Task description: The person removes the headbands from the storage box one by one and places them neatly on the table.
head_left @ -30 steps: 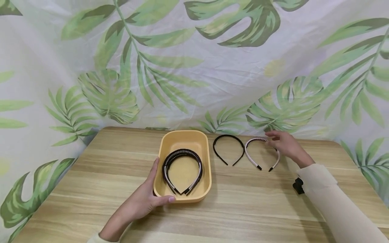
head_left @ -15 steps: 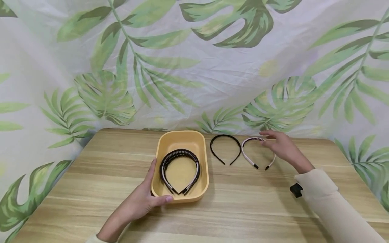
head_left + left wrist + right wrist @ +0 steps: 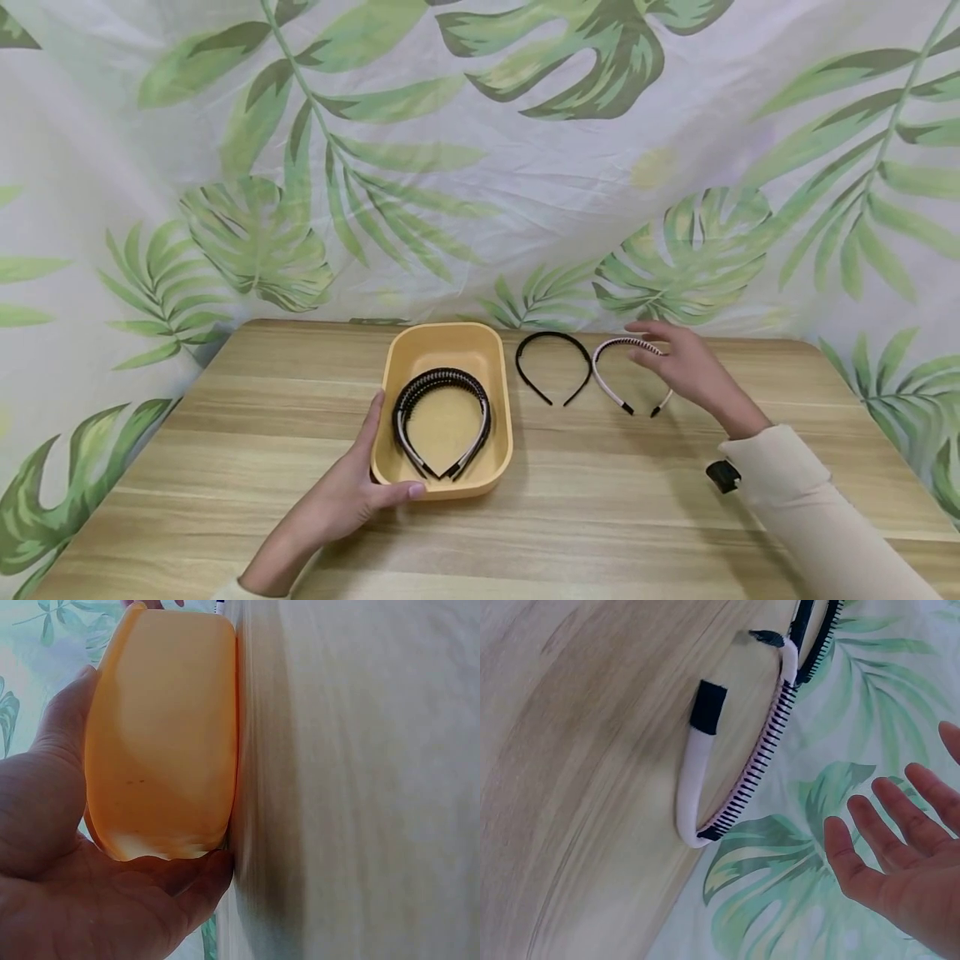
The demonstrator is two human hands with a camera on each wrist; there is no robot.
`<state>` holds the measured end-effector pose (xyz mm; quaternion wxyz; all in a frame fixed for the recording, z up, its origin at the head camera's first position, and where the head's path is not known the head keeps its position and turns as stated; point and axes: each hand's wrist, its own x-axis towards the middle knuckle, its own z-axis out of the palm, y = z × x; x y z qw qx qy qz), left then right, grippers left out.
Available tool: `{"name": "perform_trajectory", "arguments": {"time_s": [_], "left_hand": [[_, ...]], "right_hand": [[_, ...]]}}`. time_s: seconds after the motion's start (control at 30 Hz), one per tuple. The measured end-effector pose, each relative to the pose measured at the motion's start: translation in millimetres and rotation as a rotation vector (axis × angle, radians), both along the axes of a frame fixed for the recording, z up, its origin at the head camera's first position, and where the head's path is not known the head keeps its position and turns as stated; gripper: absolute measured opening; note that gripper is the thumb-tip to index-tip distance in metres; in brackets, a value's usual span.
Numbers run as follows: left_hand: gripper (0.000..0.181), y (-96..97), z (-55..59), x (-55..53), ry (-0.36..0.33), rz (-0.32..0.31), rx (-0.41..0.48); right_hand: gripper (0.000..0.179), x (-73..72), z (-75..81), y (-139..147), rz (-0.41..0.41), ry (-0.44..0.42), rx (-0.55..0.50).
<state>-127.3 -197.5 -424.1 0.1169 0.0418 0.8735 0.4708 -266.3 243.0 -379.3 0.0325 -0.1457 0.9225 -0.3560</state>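
A yellow plastic box [image 3: 506, 392] stands on the table, with several black headbands and a pale one nested inside [image 3: 442, 379]. My left hand [image 3: 348, 492] grips its near left corner, the thumb along the front rim and the fingers against the side; the left wrist view shows the hand [image 3: 112, 900] around the box's end wall [image 3: 165, 742]. To the right of the box lies a thin black headband [image 3: 553, 334], and beside that a pale pink headband [image 3: 604, 385] with black teeth. Over the pink one hovers my right hand [image 3: 686, 362], fingers spread and holding nothing.
The wooden table [image 3: 600, 517] ends at a leaf-print cloth [image 3: 420, 208] hanging right behind the box and headbands. A small black device [image 3: 723, 476] sits at my right wrist, below the cream sleeve [image 3: 795, 492].
My right hand has drifted slightly left over the pink headband. The head view has shifted a little. The left hand stays on the box, and the headbands lie where they were.
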Motion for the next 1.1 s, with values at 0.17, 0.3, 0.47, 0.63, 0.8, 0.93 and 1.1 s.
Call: {"name": "perform_trajectory", "arguments": {"time_s": [0.17,0.3,0.47,0.63,0.8,0.93,1.1], "left_hand": [[0.137,-0.1,-0.1,-1.1,-0.006,0.003,0.002],[0.137,0.0,-0.8,-1.7,-0.002,0.0,0.0],[0.138,-0.1,-0.9,-1.8,0.005,-0.008,0.002],[0.137,-1.1,-0.7,-0.9,0.003,-0.009,-0.006],[0.138,-1.0,-1.5,-1.4,-0.009,0.001,-0.004],[0.138,-0.5,-1.3,-1.3,-0.012,-0.002,-0.003],[0.139,-0.6,-0.8,-0.5,-0.019,-0.003,-0.004]], "right_hand": [[0.045,2.8,2.5,-4,0.01,0.019,-0.014],[0.044,5.0,5.0,-8,0.021,0.04,-0.034],[0.044,7.6,6.9,-13,0.038,0.067,-0.055],[0.044,10.1,7.6,-18,0.036,0.073,-0.061],[0.044,13.4,7.7,-22,0.026,0.064,-0.063],[0.044,16.5,7.0,-24,0.021,0.063,-0.066],[0.043,18.7,5.4,-30,0.031,0.08,-0.096]]}}
